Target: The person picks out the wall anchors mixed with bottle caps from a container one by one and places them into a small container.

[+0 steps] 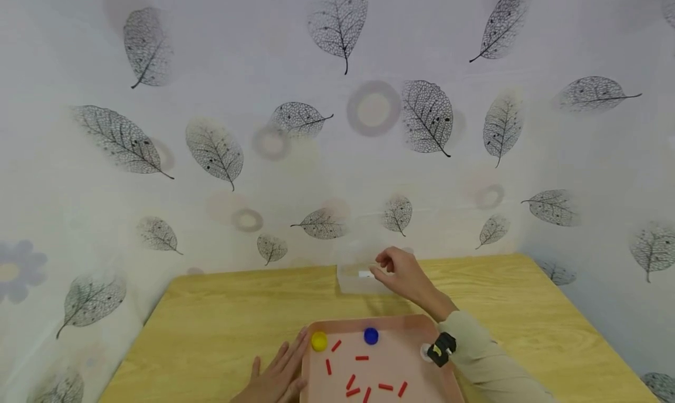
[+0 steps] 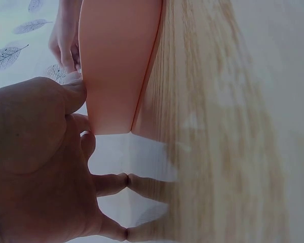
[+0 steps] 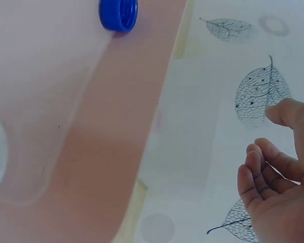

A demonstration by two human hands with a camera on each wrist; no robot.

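My left hand (image 1: pixel 276 376) rests against the left wall of a pink tray (image 1: pixel 403 344); in the left wrist view its thumb touches the tray wall and the fingers are spread. Over a translucent plastic box (image 1: pixel 350 284) behind the tray hovers my right hand (image 1: pixel 403 277), its fingers loosely bent. The right wrist view shows a gap between thumb and fingers with nothing in it. Inside the tray lie a yellow cap (image 1: pixel 319 341), a blue cap (image 1: pixel 371 335), several short red sticks (image 1: pixel 362 358) and a white cap (image 1: pixel 425 351), partly hidden by the right wrist camera.
A small white patch (image 1: pixel 365 274) shows at the box, beside the right fingertips; what it is I cannot tell. The wooden table (image 1: pixel 221 315) meets a wall (image 1: pixel 295 174) printed with leaves just behind the box.
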